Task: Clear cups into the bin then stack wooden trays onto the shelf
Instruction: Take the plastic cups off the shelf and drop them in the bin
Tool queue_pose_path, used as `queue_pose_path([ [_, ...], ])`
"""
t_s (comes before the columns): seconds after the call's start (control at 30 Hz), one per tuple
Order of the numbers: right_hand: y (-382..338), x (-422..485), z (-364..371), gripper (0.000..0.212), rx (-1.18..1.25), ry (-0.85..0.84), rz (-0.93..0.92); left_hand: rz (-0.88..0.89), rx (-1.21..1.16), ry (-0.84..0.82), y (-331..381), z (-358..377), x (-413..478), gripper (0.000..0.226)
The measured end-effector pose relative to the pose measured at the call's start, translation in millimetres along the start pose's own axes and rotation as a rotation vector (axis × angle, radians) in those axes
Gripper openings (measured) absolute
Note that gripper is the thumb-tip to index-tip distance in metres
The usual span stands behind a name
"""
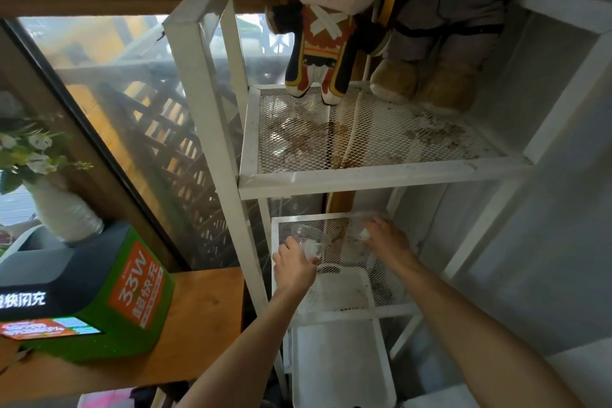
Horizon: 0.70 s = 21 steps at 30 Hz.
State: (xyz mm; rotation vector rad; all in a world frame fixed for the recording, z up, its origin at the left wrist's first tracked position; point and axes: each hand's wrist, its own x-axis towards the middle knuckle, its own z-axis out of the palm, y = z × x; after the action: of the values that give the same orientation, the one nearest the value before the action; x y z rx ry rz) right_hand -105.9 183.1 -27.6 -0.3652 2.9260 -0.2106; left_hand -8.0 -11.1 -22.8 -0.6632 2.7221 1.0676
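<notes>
White metal shelving [381, 175] with mesh tiers fills the middle of the view, a plush doll [326, 26] propped on the upper tier and a wooden worktop [205, 315] to the left carrying a green charging kiosk [99, 301] and a white vase of flowers [56, 209]. Both hands reach into the lower mesh tier [334, 238], where the cups are. The left hand [293, 267] is wrapped around the base of a clear plastic cup [308, 238], which stands roughly upright with its mouth up and something pale inside; whether it is lifted or resting on the mesh I cannot tell. The right hand [387, 237] lies further back and to the right, its fingers curled about a second clear cup [359, 235] that is hard to make out, so I judge it to be holding or just closing on that cup, not more. Each cup sits directly ahead of its own hand, so neither arm needs to cross the other. No bin shows clearly in view; a white basket or tray [341, 364] sits on the tier below, under the forearms. The likely next move is to draw both cups out toward the body, keeping them upright so nothing spills. No wooden trays are visible yet
</notes>
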Motion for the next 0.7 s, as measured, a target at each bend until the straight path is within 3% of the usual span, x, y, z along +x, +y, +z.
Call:
queue_pose_path([
  [0.1, 5, 1, 17, 0.035, 0.017, -0.040, -0.021, 0.015, 0.007, 0.006, -1, 1, 1, 0.071],
  [0.23, 2, -7, 22, 0.023, -0.092, 0.055, -0.084, 0.049, 0.009, 0.039, -4, 3, -1, 0.072],
  [0.43, -3, -29, 28, 0.028, -0.104, 0.113, -0.067, 0.092, 0.034, 0.071, -9, 9, -3, 0.068],
  [0.57, -4, -49, 29, 0.044, -0.064, 0.103, -0.054, 0.107, 0.037, 0.083, -10, 12, -2, 0.067],
  [0.7, -5, -70, 27, 0.039, -0.004, 0.126, -0.041, 0.115, 0.025, 0.045, -6, 12, -3, 0.073],
])
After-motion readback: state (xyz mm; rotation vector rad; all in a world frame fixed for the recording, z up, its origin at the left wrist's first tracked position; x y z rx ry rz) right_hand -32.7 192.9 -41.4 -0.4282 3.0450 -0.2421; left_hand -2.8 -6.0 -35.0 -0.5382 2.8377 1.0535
